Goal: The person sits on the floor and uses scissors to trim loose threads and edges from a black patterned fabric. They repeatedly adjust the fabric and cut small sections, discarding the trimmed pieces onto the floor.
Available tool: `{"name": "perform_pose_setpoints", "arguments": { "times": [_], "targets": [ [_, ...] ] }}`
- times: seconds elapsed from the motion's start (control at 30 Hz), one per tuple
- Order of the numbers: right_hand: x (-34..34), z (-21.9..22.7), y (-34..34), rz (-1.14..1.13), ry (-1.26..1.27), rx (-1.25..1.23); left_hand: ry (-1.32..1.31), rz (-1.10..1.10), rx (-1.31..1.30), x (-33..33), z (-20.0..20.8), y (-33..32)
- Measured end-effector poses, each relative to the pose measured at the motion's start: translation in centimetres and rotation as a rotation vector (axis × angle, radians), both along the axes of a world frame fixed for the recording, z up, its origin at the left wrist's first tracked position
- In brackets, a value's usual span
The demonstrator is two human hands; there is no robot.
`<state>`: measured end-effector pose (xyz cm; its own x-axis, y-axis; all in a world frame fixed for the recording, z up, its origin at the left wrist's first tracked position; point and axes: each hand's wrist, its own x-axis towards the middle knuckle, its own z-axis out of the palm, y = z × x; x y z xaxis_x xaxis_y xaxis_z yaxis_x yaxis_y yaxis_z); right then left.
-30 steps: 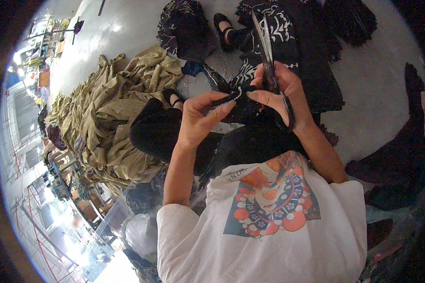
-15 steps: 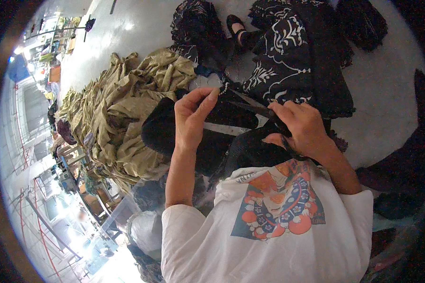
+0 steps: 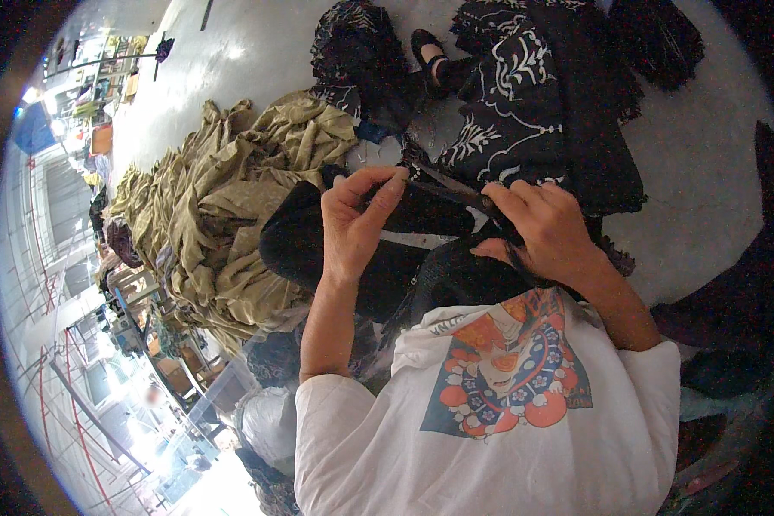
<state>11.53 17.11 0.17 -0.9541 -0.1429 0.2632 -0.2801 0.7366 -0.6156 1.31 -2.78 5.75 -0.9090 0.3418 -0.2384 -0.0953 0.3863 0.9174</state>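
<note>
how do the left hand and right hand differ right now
The left hand pinches with thumb and fingertips together; the right hand wraps around the handles of the scissors. The left hand angles up to the right, the right hand up to the left. Both are bare.

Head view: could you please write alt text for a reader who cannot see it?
A person's right hand holds scissors pointing toward the left hand, which pinches a small dark item, hard to make out. White-patterned black cloth lies beyond; olive cloth is heaped at left.
</note>
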Motion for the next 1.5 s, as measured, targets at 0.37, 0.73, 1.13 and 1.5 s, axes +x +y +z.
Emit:
{"name": "perform_pose_setpoints", "arguments": {
  "times": [0.37,0.73,1.13,1.5],
  "targets": [
    [0.3,-0.5,-0.2,-0.008,0.033,0.009,0.028,0.018,0.02,-0.5,-0.3,-0.7],
    [-0.7,-0.1,-0.5,0.019,0.006,-0.021,-0.066,-0.077,0.091,0.4,-0.3,0.1],
    [-0.8,-0.6,-1.1,-0.038,0.032,0.019,-0.162,-0.07,0.169,0.8,-0.6,0.6],
    [-1.7,-0.1,-0.7,-0.078,0.003,-0.445,-0.039,-0.023,0.022,0.4,-0.8,0.4]
  ]
}}
